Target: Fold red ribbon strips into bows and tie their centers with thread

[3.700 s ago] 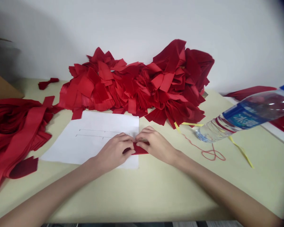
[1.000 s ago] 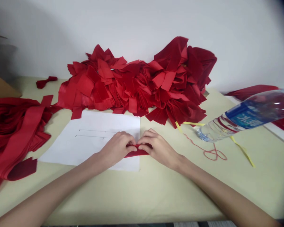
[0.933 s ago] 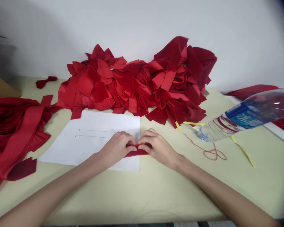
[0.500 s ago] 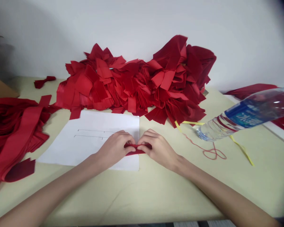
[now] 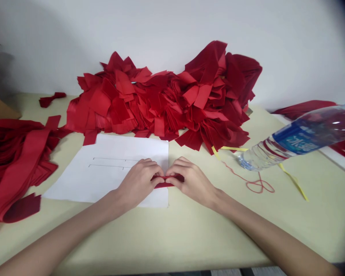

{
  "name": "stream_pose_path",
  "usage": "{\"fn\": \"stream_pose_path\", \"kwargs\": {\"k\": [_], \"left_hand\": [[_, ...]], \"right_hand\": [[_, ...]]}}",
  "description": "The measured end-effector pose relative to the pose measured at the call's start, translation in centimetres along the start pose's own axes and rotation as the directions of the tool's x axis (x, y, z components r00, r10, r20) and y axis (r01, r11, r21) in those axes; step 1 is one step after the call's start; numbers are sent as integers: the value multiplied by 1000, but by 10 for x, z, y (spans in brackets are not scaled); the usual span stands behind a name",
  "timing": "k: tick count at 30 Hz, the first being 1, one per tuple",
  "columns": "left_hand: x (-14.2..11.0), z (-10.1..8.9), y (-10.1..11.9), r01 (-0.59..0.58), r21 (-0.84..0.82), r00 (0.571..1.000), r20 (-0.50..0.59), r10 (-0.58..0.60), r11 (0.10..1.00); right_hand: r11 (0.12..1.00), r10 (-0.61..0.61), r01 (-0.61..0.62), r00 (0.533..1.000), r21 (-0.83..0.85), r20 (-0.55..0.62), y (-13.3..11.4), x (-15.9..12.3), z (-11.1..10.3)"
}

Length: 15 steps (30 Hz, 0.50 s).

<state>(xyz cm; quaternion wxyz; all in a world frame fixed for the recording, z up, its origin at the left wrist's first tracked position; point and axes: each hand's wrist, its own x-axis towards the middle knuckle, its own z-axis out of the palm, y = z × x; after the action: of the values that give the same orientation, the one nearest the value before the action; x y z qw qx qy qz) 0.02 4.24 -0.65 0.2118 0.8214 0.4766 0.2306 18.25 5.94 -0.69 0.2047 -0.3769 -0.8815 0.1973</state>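
My left hand (image 5: 138,182) and my right hand (image 5: 190,182) meet at their fingertips over a narrow folded strip of red fabric (image 5: 164,184). Both hands pinch the strip, and their fingers hide most of it. It lies at the right edge of a white paper sheet (image 5: 109,147) marked with thin drawn lines. The sheet lies flat on a pale yellow-green table (image 5: 175,237).
A large heap of cut red fabric pieces (image 5: 161,103) stands behind the paper. Another red pile (image 5: 11,153) lies at left. At right, a plastic water bottle (image 5: 301,138) hangs above a red string (image 5: 257,186) and a yellow strip (image 5: 293,184).
My hands have drawn closer together, and the red strip now looks narrower and shorter between them. The whole view has shifted slightly.
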Motion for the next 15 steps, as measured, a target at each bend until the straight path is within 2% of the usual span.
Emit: {"fn": "stream_pose_path", "kwargs": {"k": [2, 4, 6, 7, 9, 10, 12, 13, 15], "left_hand": [[0, -1, -1, -35, 10, 999, -30, 35, 999], [-2, -3, -2, -119, 71, 984, -122, 127, 990], [-7, -6, -3, -258, 213, 933, -197, 300, 942], [-12, -7, -2, -329, 292, 898, -197, 393, 898], [-22, -8, 0, -443, 390, 843, -126, 523, 807], [-27, -7, 2, -473, 391, 840, -70, 538, 790], [-36, -3, 5, -460, 314, 880, 37, 474, 831], [-38, -2, 7, -411, 245, 911, 81, 404, 878], [-39, 1, 10, -240, 76, 962, 150, 227, 968]], "right_hand": [[1000, -19, 20, 999, 8, -25, 0, 0, -2], [996, -85, 81, 991, -47, -103, -2, -1, -5], [967, -211, 176, 960, -187, -187, -4, -6, -7], [937, -284, 226, 937, -266, -205, -6, -10, -7], [877, -388, 307, 907, -371, -166, -11, -20, -5], [861, -406, 335, 906, -384, -119, -13, -25, -3], [870, -378, 349, 926, -348, -15, -17, -34, 2], [892, -342, 333, 939, -307, 27, -18, -37, 5], [946, -257, 265, 964, -187, 68, -20, -38, 9]]}}
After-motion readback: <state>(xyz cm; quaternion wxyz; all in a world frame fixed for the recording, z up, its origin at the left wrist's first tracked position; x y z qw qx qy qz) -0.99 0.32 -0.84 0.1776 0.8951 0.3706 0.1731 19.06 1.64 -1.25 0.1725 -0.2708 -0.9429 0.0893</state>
